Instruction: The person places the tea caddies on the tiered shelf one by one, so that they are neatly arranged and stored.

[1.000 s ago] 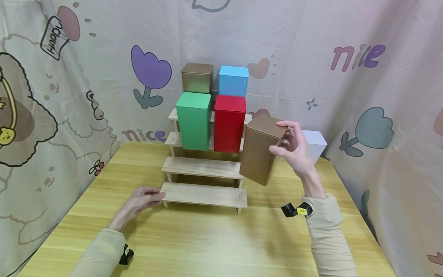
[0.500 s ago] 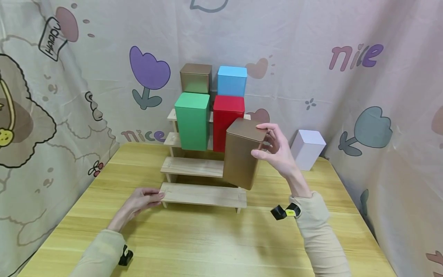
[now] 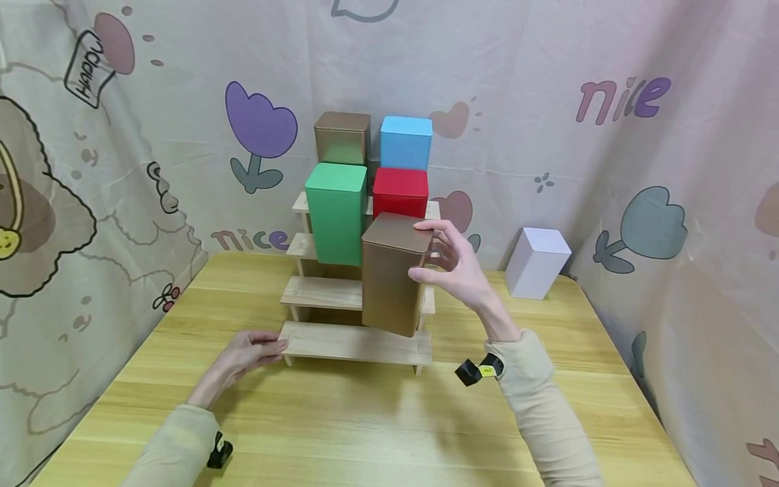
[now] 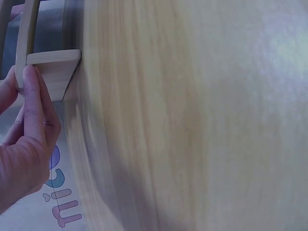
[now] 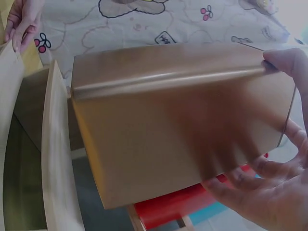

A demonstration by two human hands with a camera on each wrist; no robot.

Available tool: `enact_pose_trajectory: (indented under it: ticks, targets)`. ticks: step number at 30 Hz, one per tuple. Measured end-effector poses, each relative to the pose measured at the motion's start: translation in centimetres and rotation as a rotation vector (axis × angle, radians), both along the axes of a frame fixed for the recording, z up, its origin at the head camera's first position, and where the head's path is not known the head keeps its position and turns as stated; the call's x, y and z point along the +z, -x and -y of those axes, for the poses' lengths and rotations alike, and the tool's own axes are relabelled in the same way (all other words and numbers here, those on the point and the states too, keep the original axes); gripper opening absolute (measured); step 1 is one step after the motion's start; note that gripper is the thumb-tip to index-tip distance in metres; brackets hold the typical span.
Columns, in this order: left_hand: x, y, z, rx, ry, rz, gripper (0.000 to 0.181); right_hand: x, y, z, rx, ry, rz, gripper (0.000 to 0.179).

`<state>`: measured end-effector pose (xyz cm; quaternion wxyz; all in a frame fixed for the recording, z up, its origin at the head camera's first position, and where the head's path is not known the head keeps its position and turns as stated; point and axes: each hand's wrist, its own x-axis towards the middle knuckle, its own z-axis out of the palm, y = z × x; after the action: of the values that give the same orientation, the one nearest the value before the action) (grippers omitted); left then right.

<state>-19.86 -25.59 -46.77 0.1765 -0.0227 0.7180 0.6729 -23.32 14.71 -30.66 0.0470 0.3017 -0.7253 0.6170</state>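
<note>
My right hand [image 3: 458, 270] grips a tall brown lidded tin [image 3: 391, 287] by its upper right edge, thumb in front and fingers on the top and far side. The tin hangs slightly tilted in front of the right half of a wooden stepped display rack [image 3: 359, 341], overlapping its two lower steps in the head view. In the right wrist view the tin [image 5: 159, 139] lies across the picture, beside the bare step edges. My left hand [image 3: 246, 353] pinches the left end of the lowest step; the left wrist view shows thumb and fingertips [image 4: 30, 79] on either side of that board.
Higher on the rack stand a green tin [image 3: 335, 216], a red tin [image 3: 400, 193] partly hidden by the held one, another brown tin [image 3: 342, 145] and a blue tin [image 3: 406, 142]. A white box [image 3: 538, 264] stands at the table's back right. Printed cloth [image 3: 505, 135] hangs behind.
My right hand has carried the brown tin leftward, from beside the rack to in front of its steps, and the tin is more upright. The left hand stays on the lowest step.
</note>
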Motion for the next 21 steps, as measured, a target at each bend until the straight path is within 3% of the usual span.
enact_pose_trajectory:
  ticks: [10,21]
  targets:
    - [-0.1,0.0,0.3,-0.022,-0.040,-0.009,0.063,-0.3,0.5,2.1,0.045,-0.039,0.030,0.061]
    - [0.0,-0.1,0.0,-0.007,-0.001,-0.003,0.062,-0.9,1.2,4.4,0.086,-0.063,0.048,0.062]
